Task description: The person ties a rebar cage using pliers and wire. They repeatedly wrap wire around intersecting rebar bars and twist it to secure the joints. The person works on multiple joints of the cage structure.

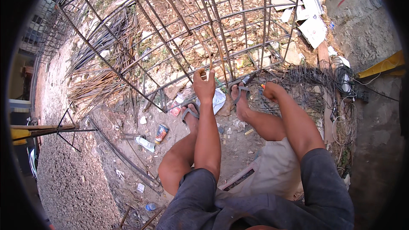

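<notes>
Showing the left hand (204, 87) with fingers half-curled at the near edge of the steel-bar cage (190, 33), hold indiscernible, and, farther right, the right hand (273, 92) closed around an orange-ended tool (263, 86).

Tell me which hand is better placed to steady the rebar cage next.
Likely the left hand: it appears close to the rebar cage, though whether it grips the thin rusty rod there is unclear. The right hand looks closed on an orange-ended tool, so seems less free.
</notes>
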The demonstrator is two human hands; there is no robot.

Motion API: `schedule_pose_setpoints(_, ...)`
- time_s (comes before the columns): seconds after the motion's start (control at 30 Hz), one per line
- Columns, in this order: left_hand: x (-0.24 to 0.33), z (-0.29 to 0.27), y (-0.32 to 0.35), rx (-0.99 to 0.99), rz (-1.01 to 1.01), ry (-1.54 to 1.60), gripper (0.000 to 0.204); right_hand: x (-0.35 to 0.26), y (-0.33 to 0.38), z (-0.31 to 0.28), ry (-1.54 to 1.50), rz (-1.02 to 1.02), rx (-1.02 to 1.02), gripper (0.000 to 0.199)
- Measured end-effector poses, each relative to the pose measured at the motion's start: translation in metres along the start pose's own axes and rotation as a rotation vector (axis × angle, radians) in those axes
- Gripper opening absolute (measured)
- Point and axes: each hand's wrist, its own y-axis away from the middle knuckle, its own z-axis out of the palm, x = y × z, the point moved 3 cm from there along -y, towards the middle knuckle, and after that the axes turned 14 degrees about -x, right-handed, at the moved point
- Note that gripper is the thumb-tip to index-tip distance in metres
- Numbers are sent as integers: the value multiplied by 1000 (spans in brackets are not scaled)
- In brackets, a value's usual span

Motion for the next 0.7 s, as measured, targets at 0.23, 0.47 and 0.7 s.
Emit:
schedule_pose_setpoints(0.23,21,12,-12,-114,-93,-412,40,-64,11,-16,-12,-493,354,59)
schedule_pose_setpoints(0.47,11,9,-14,-166,-96,-356,32,-146,72,-28,-227,-799,588,44)
schedule_pose_setpoints(0.7,8,8,-14,-145,-65,-153,24,-175,79,-23,-378,-851,701,33)
